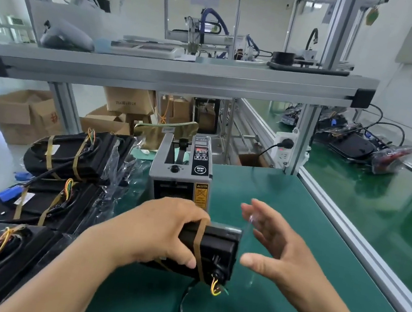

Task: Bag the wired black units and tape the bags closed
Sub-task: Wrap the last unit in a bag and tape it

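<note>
At the green desk (286,191), the left hand (164,231) grips a wired black unit (216,250) whose long axis runs left to right, its free end pointing at the right hand (278,255), which waits just beside it, fingers spread, in front of the tape dispenser (179,173).

Tape dispenser (180,176): grey, upright on green mat (286,191).
Black unit (216,250): just in front of dispenser, tan-strapped, wires trailing; left hand (161,233) grips it.
Right hand (281,253): front-right of dispenser, fingers spread, apart from unit.
Bagged units (75,155): stacked left of dispenser.
</note>
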A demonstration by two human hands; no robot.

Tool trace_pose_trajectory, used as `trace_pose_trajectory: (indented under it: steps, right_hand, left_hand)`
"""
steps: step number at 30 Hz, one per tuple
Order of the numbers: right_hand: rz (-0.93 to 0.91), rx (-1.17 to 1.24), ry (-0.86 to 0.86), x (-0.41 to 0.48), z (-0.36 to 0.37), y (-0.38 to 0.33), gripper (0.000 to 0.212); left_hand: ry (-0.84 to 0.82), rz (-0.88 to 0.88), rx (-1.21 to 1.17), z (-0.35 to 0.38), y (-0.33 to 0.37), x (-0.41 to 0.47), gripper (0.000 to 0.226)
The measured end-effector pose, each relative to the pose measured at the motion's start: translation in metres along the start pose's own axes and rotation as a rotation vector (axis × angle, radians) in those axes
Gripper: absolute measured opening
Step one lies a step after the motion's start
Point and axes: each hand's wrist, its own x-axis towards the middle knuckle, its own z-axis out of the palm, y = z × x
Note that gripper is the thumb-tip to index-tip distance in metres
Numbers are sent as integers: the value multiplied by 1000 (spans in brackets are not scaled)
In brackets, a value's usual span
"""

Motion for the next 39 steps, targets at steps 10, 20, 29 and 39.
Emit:
trace_pose_trajectory:
  steps: [10, 20, 29, 39]
  right_hand:
    - [187, 190, -190, -13, 20, 21, 53]
    - [68, 43, 38, -38, 23, 16, 43]
    - [84, 92, 51, -45, 21, 7, 45]
    - [100, 118, 105, -47, 25, 9, 44]
  left_hand:
    - [-5, 16, 64, 28, -22, 9, 80]
    - [596, -843, -1341, 47, -64, 42, 14]
    - [521, -947, -1639, 42, -68, 63, 17]
    - [721, -1012, -1614, 44, -61, 79, 15]
